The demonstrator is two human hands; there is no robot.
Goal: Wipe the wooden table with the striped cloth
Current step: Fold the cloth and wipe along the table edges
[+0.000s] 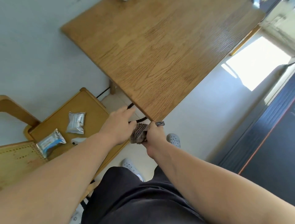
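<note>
Head: right hand [154,134] grips cloth [138,134], left hand [119,126] flat.

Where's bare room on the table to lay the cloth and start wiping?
Nearly the whole wooden table is bare, from the near corner by the right hand and striped cloth up to the far edge, where one small object sits. Crowded: the chair seat at left, holding foil packets.
</note>
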